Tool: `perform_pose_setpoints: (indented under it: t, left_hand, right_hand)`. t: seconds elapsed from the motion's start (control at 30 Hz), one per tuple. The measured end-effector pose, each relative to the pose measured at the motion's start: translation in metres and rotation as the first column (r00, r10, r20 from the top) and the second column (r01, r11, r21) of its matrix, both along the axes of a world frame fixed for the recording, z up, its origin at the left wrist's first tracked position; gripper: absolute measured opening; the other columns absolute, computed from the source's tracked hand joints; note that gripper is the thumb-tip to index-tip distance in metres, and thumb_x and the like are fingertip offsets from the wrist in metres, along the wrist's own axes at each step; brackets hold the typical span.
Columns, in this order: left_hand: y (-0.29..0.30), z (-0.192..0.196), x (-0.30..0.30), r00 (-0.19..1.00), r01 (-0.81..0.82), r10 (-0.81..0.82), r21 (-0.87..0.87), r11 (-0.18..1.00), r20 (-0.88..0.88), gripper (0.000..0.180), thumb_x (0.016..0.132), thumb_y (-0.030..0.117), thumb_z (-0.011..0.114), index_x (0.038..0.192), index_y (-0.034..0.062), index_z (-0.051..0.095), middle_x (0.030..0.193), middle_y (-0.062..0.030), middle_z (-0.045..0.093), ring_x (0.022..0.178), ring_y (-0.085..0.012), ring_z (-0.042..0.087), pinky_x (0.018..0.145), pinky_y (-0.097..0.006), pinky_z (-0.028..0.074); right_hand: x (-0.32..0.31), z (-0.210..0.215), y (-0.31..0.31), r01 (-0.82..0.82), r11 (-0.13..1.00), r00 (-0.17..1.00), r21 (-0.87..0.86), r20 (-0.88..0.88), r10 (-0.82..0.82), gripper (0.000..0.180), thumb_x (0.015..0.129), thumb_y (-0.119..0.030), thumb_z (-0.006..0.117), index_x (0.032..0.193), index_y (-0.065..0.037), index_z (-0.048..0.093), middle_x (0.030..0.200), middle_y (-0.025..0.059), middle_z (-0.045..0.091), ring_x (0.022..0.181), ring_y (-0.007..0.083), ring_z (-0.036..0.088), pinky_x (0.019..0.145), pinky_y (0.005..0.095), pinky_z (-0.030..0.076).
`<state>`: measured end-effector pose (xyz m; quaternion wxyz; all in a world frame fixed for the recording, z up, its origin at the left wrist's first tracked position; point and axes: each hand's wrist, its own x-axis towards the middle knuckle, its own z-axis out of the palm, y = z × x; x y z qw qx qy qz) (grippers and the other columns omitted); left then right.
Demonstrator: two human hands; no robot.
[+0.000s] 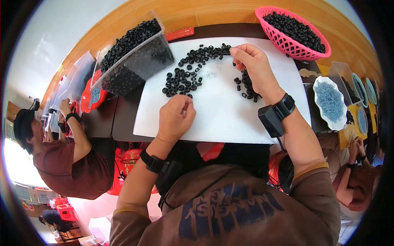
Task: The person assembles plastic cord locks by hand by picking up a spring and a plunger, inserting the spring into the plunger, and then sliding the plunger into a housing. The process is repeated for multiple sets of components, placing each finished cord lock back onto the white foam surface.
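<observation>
Over a white board (221, 121), my left hand (176, 117) is closed, its fingertips curled together beside a group of round black ring-like pieces (179, 83). Whatever it may hold is hidden. Farther out on the right, my right hand (256, 69) pinches thumb and forefinger together at the end of a pile of mixed black pieces (207, 53). Anything in that pinch is too small to make out. Small black stubby pieces (247, 86) lie under and beside this hand. Between the groups are tiny translucent bits (210, 74).
A clear bin (152, 61) of black rings stands at the back left, a pink basket (283, 46) of black pieces at the back right. A scalloped white plate (317, 88) holds blue-grey bits. A red bowl (85, 96) and a co-worker (69, 151) are at left; another person (355, 180) sits right.
</observation>
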<state>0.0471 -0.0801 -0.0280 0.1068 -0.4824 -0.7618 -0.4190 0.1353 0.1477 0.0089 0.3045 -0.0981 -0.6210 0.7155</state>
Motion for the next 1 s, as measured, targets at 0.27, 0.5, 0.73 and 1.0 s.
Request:
perform_pose_setpoints:
  t: [0.27, 0.5, 0.73, 1.0]
  left_hand:
    - [-0.001, -0.003, -0.001, 0.996, -0.023, 0.022, 0.008, 1.0, 0.083, 0.006, 0.076, -0.002, 0.058, 0.08, 0.0018, 0.056, 0.069, -0.0044, 0.054, 0.057, -0.0087, 0.052, 0.051, -0.022, 0.043]
    - [-0.006, 0.001, -0.007, 0.993, 0.103, -0.1, -0.049, 0.993, 0.057, 0.009, 0.077, -0.004, 0.057, 0.084, 0.0016, 0.057, 0.074, -0.0041, 0.055, 0.065, -0.0092, 0.053, 0.058, -0.022, 0.044]
    - [0.0, 0.027, -0.013, 0.717, 0.194, -0.287, 0.213, 0.958, 0.636, 0.016, 0.081, -0.005, 0.056, 0.096, -0.0005, 0.053, 0.094, -0.0029, 0.051, 0.077, -0.007, 0.05, 0.062, -0.021, 0.043]
    - [0.035, 0.07, -0.025, 0.58, 0.358, -0.523, 0.38, 0.853, 0.625, 0.016, 0.084, 0.007, 0.059, 0.097, -0.001, 0.056, 0.085, -0.0045, 0.051, 0.06, -0.006, 0.045, 0.055, -0.02, 0.037]
  right_hand:
    - [0.0, -0.002, -0.013, -0.157, 0.987, 0.982, 0.011, -0.101, 0.158, 0.016, 0.084, -0.018, 0.063, 0.091, -0.005, 0.059, 0.077, -0.0028, 0.057, 0.069, 0.0046, 0.051, 0.064, 0.0192, 0.043]
    - [0.012, 0.006, -0.033, -0.31, 0.95, 0.948, 0.027, -0.063, 0.311, 0.015, 0.084, -0.012, 0.064, 0.095, -0.004, 0.059, 0.081, -0.0033, 0.056, 0.074, 0.0025, 0.051, 0.066, 0.0177, 0.043]
    - [0.008, 0.001, -0.032, -0.304, 0.934, 0.937, 0.189, -0.12, 0.329, 0.019, 0.08, -0.008, 0.068, 0.096, -0.003, 0.06, 0.079, -0.0053, 0.05, 0.073, 0.0022, 0.044, 0.065, 0.0174, 0.039]
    - [0.009, 0.002, -0.022, -0.356, 0.912, 0.931, 0.201, -0.007, 0.365, 0.018, 0.079, -0.005, 0.067, 0.094, -0.001, 0.059, 0.081, -0.0009, 0.054, 0.073, 0.0065, 0.049, 0.068, 0.021, 0.041]
